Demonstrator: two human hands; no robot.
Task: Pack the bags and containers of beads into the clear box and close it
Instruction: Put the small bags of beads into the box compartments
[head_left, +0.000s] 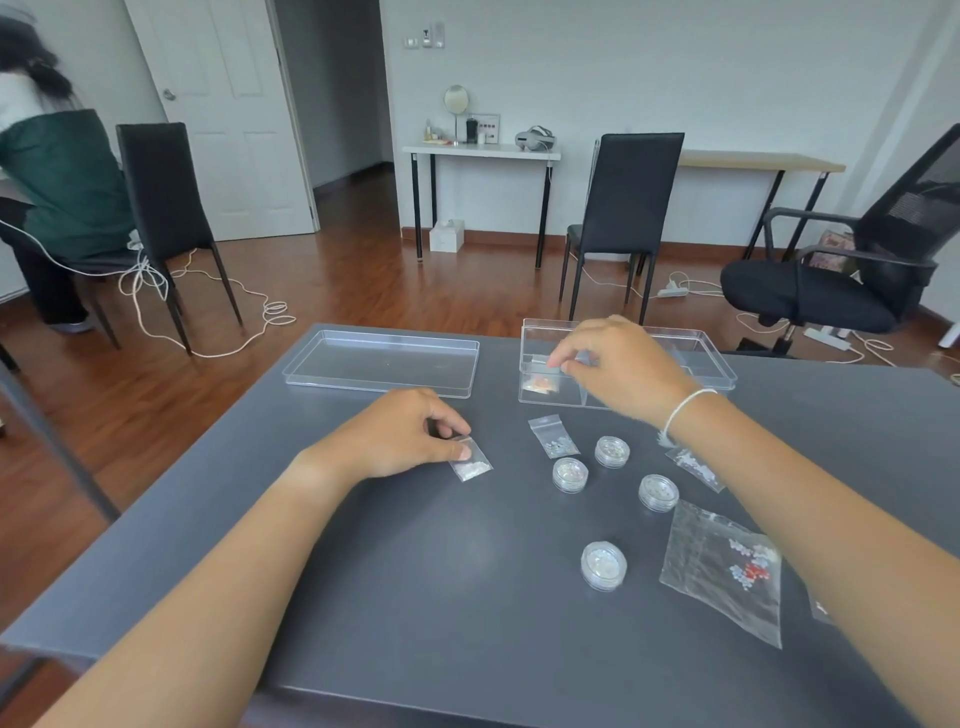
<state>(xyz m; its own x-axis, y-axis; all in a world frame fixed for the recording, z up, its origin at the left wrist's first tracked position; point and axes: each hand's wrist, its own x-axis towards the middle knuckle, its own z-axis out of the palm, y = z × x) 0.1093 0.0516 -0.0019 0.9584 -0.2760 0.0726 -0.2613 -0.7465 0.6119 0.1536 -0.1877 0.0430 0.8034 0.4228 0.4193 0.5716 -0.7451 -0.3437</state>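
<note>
The clear box (717, 358) stands open at the table's far edge, with a small bag of orange beads (542, 385) inside. My right hand (618, 364) hovers over the box, pinching a small clear bag (540, 359). My left hand (400, 434) pinches the top of a small bag of white beads (472, 462) lying on the table. The box lid (382, 364) lies to the left of the box. On the table lie another small bag (555, 437), several round bead containers (570, 474), a bag (696, 467) under my right forearm and a large bag with red and white beads (727, 569).
The dark grey table (415, 597) fills the foreground. Beyond it are a black chair (623, 208), an office chair (841, 280) at the right, cables on the wooden floor, and a person by another chair (166, 208) at the far left.
</note>
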